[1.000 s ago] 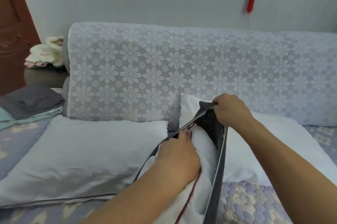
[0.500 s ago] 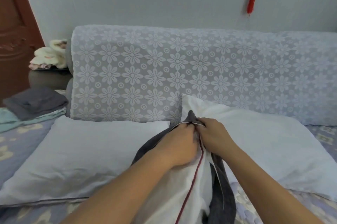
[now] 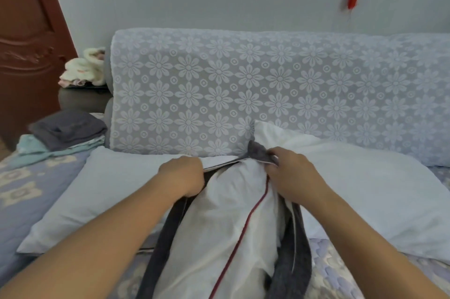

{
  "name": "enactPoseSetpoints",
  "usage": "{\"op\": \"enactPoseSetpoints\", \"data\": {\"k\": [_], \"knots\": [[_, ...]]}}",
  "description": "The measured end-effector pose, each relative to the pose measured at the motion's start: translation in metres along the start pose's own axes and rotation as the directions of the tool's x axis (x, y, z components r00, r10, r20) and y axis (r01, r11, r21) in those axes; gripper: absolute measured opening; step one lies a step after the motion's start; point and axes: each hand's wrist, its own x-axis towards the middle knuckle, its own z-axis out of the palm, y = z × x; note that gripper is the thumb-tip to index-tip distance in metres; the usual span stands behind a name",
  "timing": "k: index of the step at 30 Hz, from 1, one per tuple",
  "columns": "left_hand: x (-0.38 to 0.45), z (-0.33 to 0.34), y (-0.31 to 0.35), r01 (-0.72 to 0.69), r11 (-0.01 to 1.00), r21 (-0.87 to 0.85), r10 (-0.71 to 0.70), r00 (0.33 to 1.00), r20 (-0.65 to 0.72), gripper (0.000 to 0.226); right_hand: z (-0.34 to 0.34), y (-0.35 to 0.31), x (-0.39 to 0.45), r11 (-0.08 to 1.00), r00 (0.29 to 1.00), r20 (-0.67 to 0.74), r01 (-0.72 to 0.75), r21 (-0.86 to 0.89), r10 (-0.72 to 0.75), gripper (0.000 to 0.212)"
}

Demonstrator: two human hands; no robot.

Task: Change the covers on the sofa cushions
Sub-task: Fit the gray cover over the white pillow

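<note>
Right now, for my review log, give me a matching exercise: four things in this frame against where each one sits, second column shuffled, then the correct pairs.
Things:
1. dark grey cover
2. folded grey cloth
3. red-piped white cushion
4. fluffy white bundle

Places:
A. on the dark side table by the door
B. between both forearms, upright
C. on the pale green fabric, far left
D. gripped by the left hand and right hand, around the cushion

Pairs: 1-D, 2-C, 3-B, 4-A

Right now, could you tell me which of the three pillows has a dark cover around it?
The middle pillow, gripped by both hands, with red piping and a dark grey cover around its sides. The left pillow and right pillow lie plain.
</note>
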Motion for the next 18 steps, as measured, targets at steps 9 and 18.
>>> {"op": "enactPoseSetpoints", "data": {"k": [9,18], "knots": [[-0.073,0.028,-0.071,-0.005,0.972,-0.236,0.062,0.970,0.236,0.012,0.008,-0.019,-0.046,0.899,0.957,0.278,-0.193,0.393,0.084,0.011],[-0.034,-0.086,-0.023,-0.193,0.903,-0.384,0.132,0.975,-0.180,0.023,-0.041,-0.050,-0.032,-0.359,0.952,0.283,-0.226,0.906,0.117,0.021]]}}
